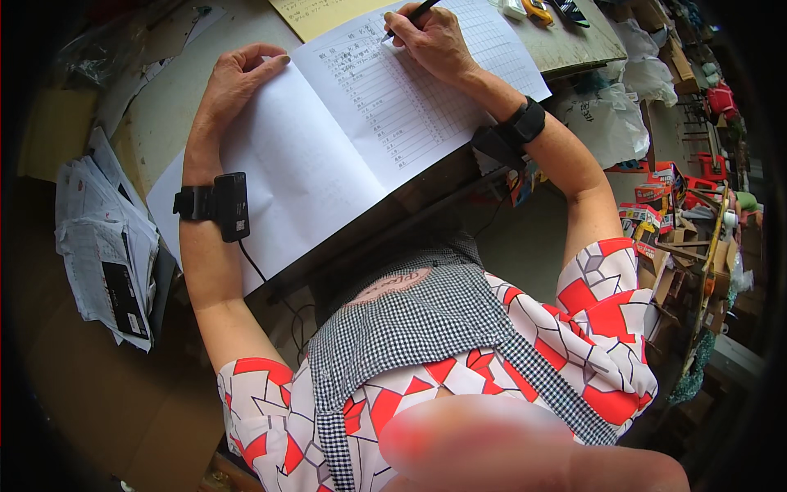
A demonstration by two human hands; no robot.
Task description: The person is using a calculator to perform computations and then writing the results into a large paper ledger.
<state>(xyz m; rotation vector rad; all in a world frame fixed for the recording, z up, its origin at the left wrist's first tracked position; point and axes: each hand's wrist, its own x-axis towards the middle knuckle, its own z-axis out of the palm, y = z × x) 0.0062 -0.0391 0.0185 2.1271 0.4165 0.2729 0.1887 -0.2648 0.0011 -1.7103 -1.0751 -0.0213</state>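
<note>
Head: white book (334, 152), apparently part-ruled.

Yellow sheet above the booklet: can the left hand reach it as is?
Probably yes: the left hand rests on the booklet, and nothing visible stands between it and the yellow sheet.

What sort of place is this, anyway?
Probably a small stockroom or workshop with a writing table, though I can't be certain. An open ruled book lies on the table, loose papers are piled at the left, and red boxes and white plastic bags clutter the right.
</note>
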